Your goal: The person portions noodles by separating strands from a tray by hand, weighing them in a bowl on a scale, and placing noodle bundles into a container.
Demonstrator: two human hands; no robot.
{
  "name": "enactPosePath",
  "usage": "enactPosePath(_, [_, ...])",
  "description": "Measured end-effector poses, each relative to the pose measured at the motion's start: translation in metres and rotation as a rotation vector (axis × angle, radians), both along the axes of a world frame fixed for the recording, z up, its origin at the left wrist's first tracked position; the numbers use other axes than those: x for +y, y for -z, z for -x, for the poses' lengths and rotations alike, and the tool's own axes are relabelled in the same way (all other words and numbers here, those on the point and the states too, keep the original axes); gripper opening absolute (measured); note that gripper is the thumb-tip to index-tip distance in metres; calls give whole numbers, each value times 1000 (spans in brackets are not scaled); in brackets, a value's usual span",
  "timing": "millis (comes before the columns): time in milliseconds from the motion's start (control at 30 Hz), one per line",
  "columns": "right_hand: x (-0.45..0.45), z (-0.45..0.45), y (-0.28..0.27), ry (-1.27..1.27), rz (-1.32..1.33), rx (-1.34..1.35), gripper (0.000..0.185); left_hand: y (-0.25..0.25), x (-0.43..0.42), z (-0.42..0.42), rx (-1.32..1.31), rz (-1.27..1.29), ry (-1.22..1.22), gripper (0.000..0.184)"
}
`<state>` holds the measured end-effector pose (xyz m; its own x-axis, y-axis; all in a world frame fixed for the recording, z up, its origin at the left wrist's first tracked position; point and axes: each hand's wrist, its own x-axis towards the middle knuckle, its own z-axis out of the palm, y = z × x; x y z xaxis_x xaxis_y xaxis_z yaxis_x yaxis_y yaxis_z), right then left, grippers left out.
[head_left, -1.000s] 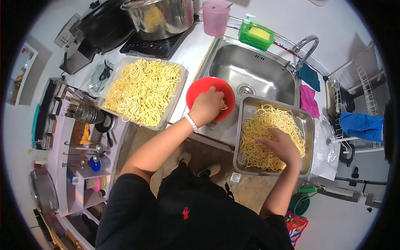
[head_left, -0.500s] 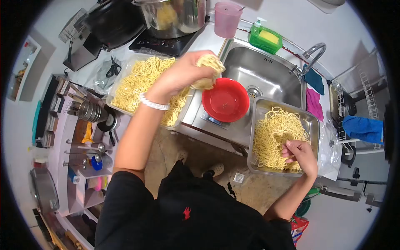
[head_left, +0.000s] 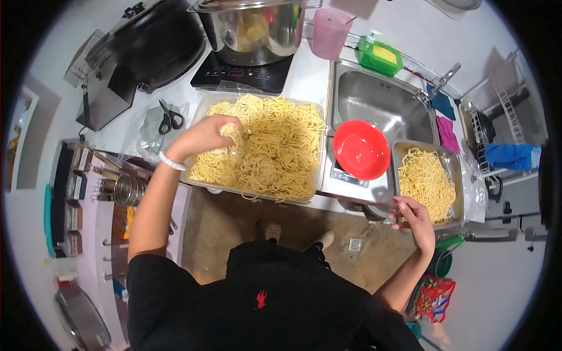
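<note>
My left hand (head_left: 206,138), with a white coiled band at its wrist, is closed on a bundle of yellow noodles (head_left: 232,136). It hangs over the left part of a wide clear plastic tray (head_left: 323,149) that is spread with more noodles (head_left: 284,140). My right hand (head_left: 417,223) is empty, its fingers apart, at the near left corner of a metal pan (head_left: 396,167) of loose noodles (head_left: 426,182). Between the tray and the pan, an empty red bowl (head_left: 362,151) rests on a small kitchen scale (head_left: 350,179).
Behind the tray, a steel pot (head_left: 252,35) stands on a black induction cooker (head_left: 234,75). Scissors (head_left: 168,119) lie on plastic to the left. The sink (head_left: 383,99), a green soap holder (head_left: 379,58) and a pink pitcher (head_left: 331,35) are at the back right.
My view has swung left. My left hand has carried the noodle bundle from beside the red bowl to over the plastic tray. My right hand has moved off the pan's noodles to its edge.
</note>
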<state>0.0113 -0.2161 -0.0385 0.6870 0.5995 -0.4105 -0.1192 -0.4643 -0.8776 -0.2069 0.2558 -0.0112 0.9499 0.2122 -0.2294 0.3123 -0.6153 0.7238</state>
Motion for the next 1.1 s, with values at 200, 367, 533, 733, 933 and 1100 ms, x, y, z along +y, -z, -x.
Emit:
enactPosePath(200, [30, 50, -8, 10, -16, 29, 35, 29, -8, -26, -182, -339, 59, 37])
enactPosePath(367, [16, 65, 0, 71, -10, 12, 36, 39, -20, -27, -210, -432, -21, 45])
enactPosePath(533, [-7, 72, 10, 161, 9, 3, 37, 17, -35, 1, -301, -404, -37, 51])
enactPosePath(733, [-30, 71, 18, 223, 10, 3, 38, 6, -28, 15, -239, -213, -280, 40])
enactPosePath(933, [-46, 52, 16, 206, 17, -3, 40, 54, -17, -11, -330, 96, -328, 26])
enactPosePath(1100, [-54, 41, 11, 215, 34, -18, 40, 16, -36, 3, -352, -230, -229, 41])
